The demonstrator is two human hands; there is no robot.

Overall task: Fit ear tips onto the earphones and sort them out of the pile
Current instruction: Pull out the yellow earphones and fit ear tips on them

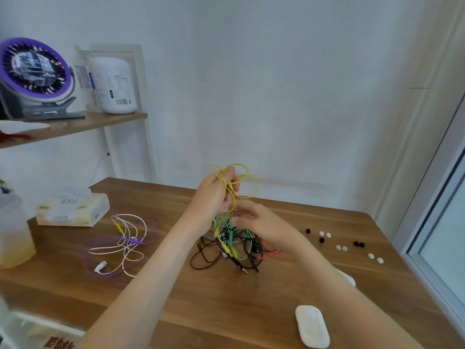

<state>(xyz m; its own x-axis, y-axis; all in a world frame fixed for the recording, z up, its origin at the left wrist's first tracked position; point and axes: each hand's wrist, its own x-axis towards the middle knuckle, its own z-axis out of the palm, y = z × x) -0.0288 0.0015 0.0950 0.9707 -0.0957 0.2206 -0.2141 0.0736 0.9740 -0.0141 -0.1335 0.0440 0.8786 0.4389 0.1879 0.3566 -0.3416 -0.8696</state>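
My left hand (214,195) is raised above the table and grips several loops of a yellow earphone cable (235,181). The cable runs down into a tangled pile of black, green, yellow and red earphones (232,244) at the table's middle. My right hand (256,220) hovers just over the pile with curled fingers around the strands below the left hand; what it pinches is blurred. White and black ear tips (342,245) lie scattered to the right. A white and a purple earphone (123,244) lie apart on the left.
A white earbud case (312,328) lies near the front right of the wooden table (226,303). A tissue pack (73,209) and a translucent container (12,233) stand at the left. A shelf (75,124) holds a purple fan and a white jar. A window frame borders the right.
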